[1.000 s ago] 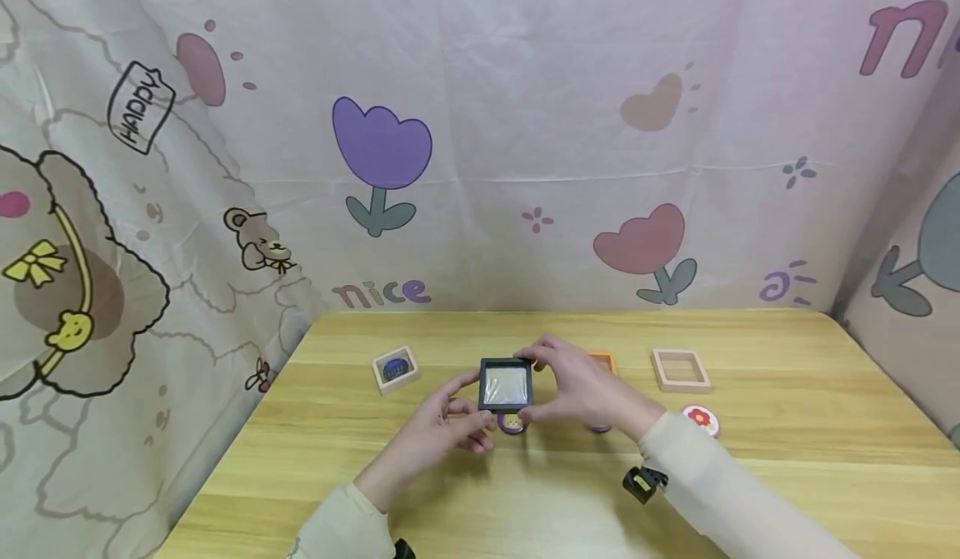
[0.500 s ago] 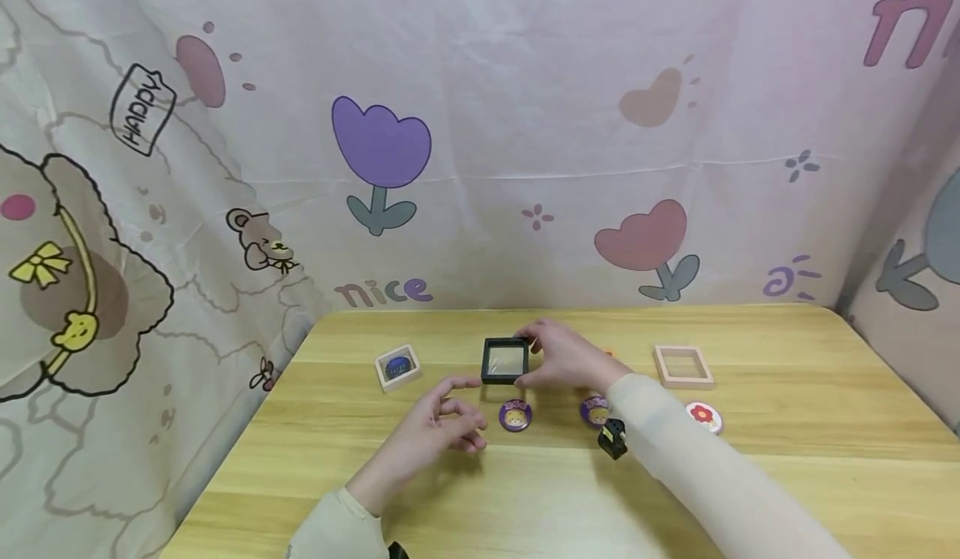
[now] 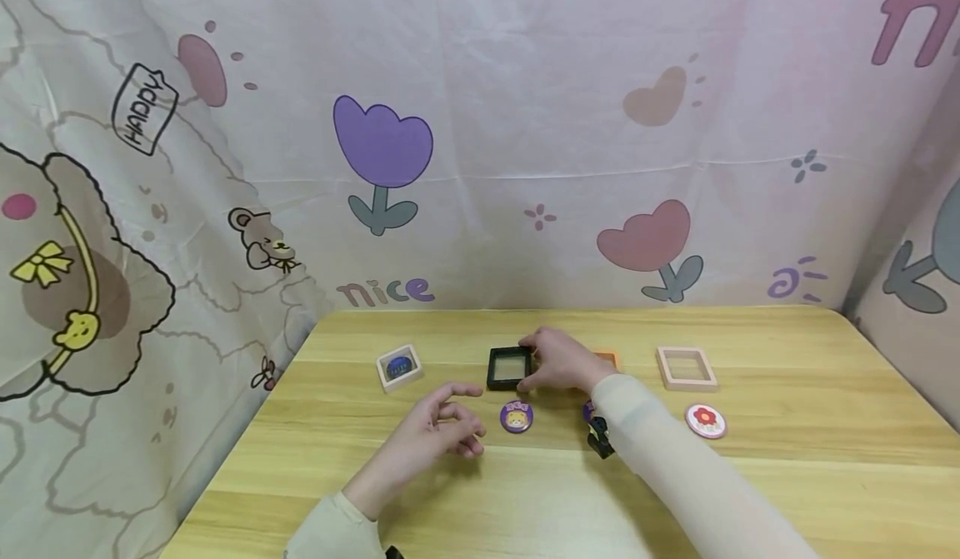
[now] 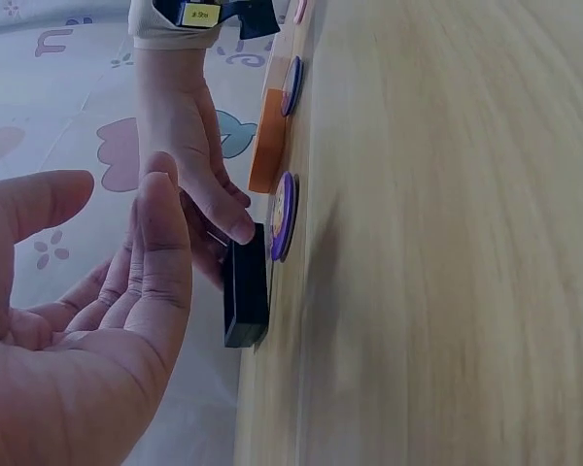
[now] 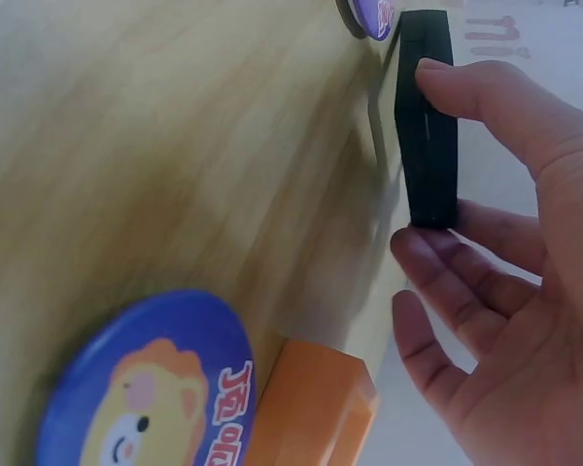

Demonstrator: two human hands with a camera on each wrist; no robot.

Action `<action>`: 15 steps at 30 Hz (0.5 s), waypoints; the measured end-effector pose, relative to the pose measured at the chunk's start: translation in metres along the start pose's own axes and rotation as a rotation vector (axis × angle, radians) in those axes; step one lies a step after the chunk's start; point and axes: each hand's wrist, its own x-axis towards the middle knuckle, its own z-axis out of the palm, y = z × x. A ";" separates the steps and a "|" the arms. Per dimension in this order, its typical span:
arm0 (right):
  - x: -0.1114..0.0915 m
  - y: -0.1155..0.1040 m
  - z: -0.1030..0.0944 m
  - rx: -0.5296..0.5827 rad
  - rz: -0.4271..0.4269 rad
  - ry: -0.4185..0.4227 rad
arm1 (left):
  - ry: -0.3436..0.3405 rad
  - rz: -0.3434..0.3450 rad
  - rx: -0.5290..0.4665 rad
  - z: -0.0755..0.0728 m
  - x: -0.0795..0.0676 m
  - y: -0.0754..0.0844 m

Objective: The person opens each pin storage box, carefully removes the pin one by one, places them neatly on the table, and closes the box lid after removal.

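A square black frame (image 3: 504,386) with a see-through middle is low over the back of the wooden table, flat or nearly so. My right hand (image 3: 561,363) grips its right side; in the right wrist view the thumb lies on one edge of the black frame (image 5: 429,146), fingers on another. Whether the frame rests fully on the wood is hard to tell. My left hand (image 3: 438,427) hovers to the front left, fingers loosely bent, holding nothing. Just in front of the frame lies a round purple badge (image 3: 517,416) with a cartoon animal.
Behind my right wrist is an orange frame (image 3: 609,359), with a second purple badge (image 5: 155,388) before it. Farther right are a pale pink frame (image 3: 690,386) and a white badge (image 3: 706,420) with a red flower. At left sits a pale frame (image 3: 388,382) holding a blue badge.
My left hand has let go of the black frame and drawn slightly away. My right hand has carried the frame back and lowered it toward the table, uncovering the purple badge.
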 end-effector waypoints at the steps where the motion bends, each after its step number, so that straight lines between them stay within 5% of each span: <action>1: 0.000 0.000 0.001 -0.013 0.000 -0.003 | -0.001 -0.001 0.000 0.000 0.000 0.000; 15: -0.002 0.000 0.000 -0.080 0.047 -0.067 | -0.026 0.029 0.038 0.001 0.002 0.005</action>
